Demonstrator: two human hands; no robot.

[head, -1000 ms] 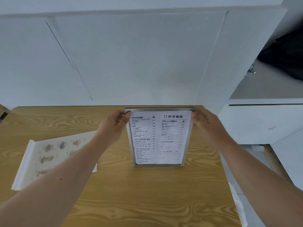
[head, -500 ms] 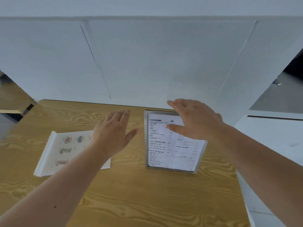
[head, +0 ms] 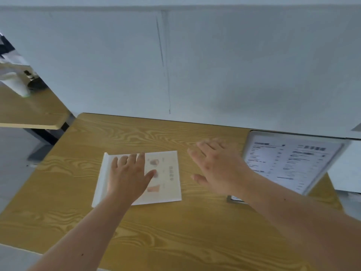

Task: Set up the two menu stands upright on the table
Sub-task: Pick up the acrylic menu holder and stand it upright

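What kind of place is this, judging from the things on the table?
Probably a café or coffee shop. A clear upright menu stand with printed price lists stands on the wood-grain table, a white menu stand with drink pictures lies flat, and a similar wooden table stands behind.

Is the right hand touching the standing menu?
Apart. In the head view the right hand is spread open over the table, with bare wood showing between its fingers and the upright menu stand.
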